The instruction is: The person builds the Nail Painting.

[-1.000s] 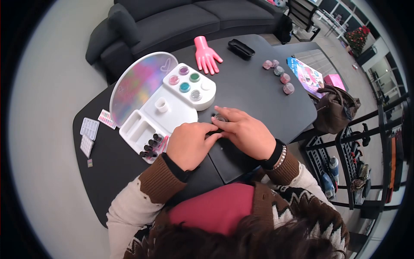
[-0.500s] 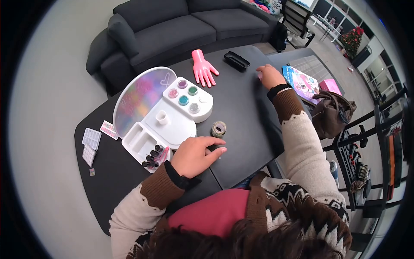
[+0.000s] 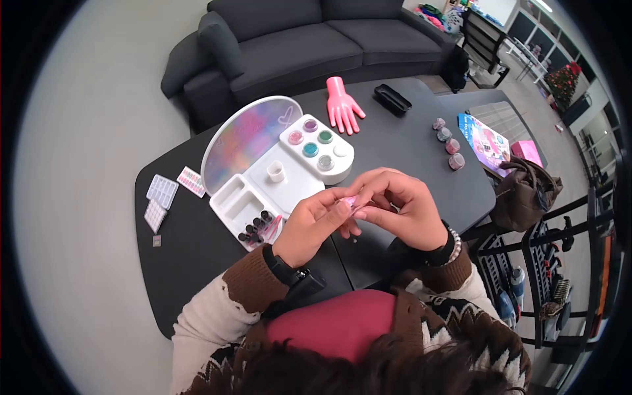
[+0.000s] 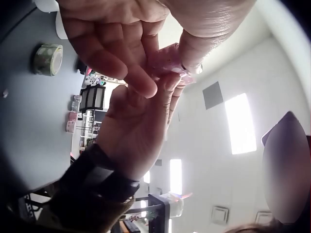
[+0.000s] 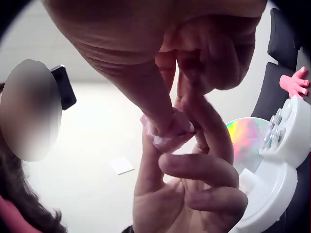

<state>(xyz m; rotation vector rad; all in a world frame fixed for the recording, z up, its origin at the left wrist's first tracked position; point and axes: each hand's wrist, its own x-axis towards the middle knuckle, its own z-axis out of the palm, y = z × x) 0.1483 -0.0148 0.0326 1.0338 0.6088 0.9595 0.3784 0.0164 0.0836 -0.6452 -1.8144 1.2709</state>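
Both hands meet above the table, at its near side. Between the fingers and thumb of the left hand (image 3: 313, 222) is a small pink patterned roll (image 3: 351, 201), which the right hand (image 3: 411, 207) also pinches. In the left wrist view the pink roll (image 4: 166, 59) lies between the left thumb and the fingertips of the right hand (image 4: 133, 128). The right wrist view has right fingertips pressed on the roll (image 5: 171, 135), the left hand (image 5: 187, 194) around it from below. A greenish roll (image 4: 48, 59) stands on the table, hidden in the head view.
A white nail set with a rainbow mirror (image 3: 245, 141), glitter pots (image 3: 310, 149) and black-capped bottles (image 3: 255, 227) stands left of the hands. Behind are a pink model hand (image 3: 342, 108) and black case (image 3: 393, 99); several rolls (image 3: 456, 161) and a brown bag (image 3: 526, 194) are right.
The right hand has come back from the far right rolls, one fewer there, with the pink roll. The left hand has risen off the table and grips it too.
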